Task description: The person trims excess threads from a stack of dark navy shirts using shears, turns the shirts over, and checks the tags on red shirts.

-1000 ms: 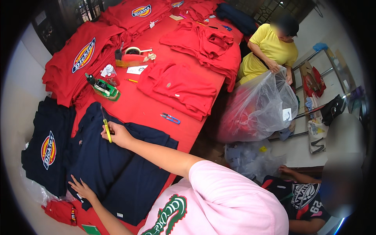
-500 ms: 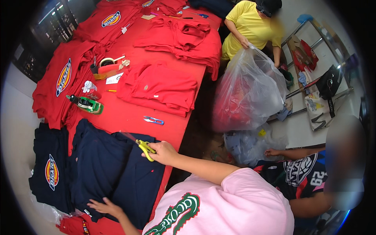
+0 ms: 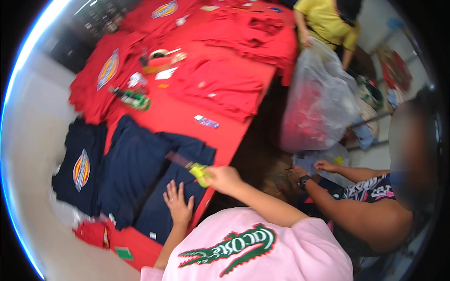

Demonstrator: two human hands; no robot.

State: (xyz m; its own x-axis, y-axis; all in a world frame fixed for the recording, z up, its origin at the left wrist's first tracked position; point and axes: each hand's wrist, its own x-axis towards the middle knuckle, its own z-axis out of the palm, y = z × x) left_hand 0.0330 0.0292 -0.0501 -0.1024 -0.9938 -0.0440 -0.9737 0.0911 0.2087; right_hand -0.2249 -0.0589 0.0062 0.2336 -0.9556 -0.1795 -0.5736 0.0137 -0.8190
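- Red table (image 3: 180, 107) slants from the lower left of the frame to the top, beside a pale wall at far left.
- Nearest, at bottom centre, is the person's pink shirt (image 3: 300, 248) with a green print.
- Left hand (image 3: 179, 202), lower centre, is spread wide, palm down on the navy garment (image 3: 129, 164), which lies left of centre.
- Right hand (image 3: 224, 179), just right of it, grips the yellow handles of the scissors (image 3: 200, 174); their blurred blades point up-left over the garment, and I cannot tell whether they touch it.
- Navy stack (image 3: 86, 145) with a printed badge lies just beside the garment, further left.
- At lower right sits a co-worker (image 3: 370, 187), a dark watch (image 3: 303, 180) on one wrist.
- Blue-and-white snips (image 3: 206, 122) lie above centre.
- Green bottle (image 3: 136, 99), blurred, lies upper left, near a white paper (image 3: 166, 74).
- Folded red garments (image 3: 215, 89) lie at upper centre, with printed red shirts (image 3: 93, 77) at upper left.
- Upper right, a person in yellow (image 3: 323, 21) holds a clear bag (image 3: 318, 93) with red contents.
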